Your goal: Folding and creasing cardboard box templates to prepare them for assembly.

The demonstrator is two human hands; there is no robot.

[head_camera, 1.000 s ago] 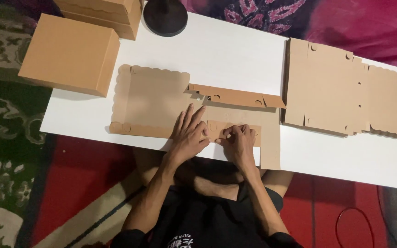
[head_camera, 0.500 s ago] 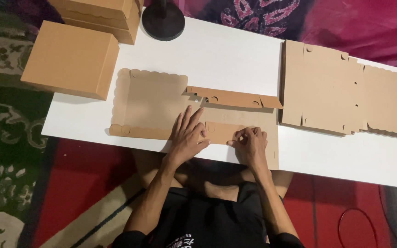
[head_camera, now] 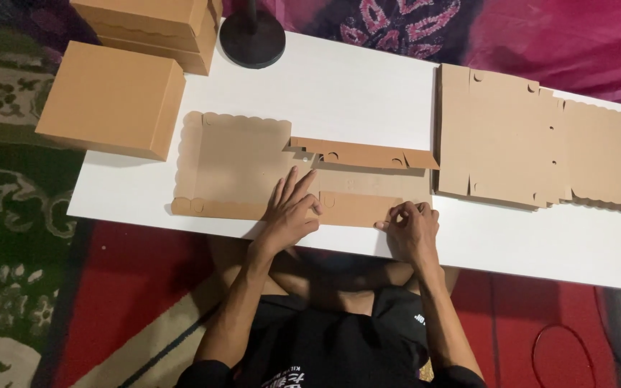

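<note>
A flat brown cardboard box blank (head_camera: 242, 162) with scalloped edges lies on the white table (head_camera: 353, 86) in front of me. Its far side flap (head_camera: 361, 153) stands folded up. The near flap (head_camera: 357, 208) is folded over toward me. My left hand (head_camera: 289, 212) presses flat on the blank with fingers spread, beside that near flap. My right hand (head_camera: 412, 228) pinches the right end of the near flap at the table's front edge.
A stack of flat unfolded blanks (head_camera: 540, 140) lies at the right. A finished brown box (head_camera: 109, 100) sits at the left edge, more boxes (head_camera: 149, 25) behind it. A black round lamp base (head_camera: 253, 36) stands at the back. Patterned rug and red floor surround the table.
My right hand has slid rightward along the near flap to its right end. My left hand has stayed pressed on the blank.
</note>
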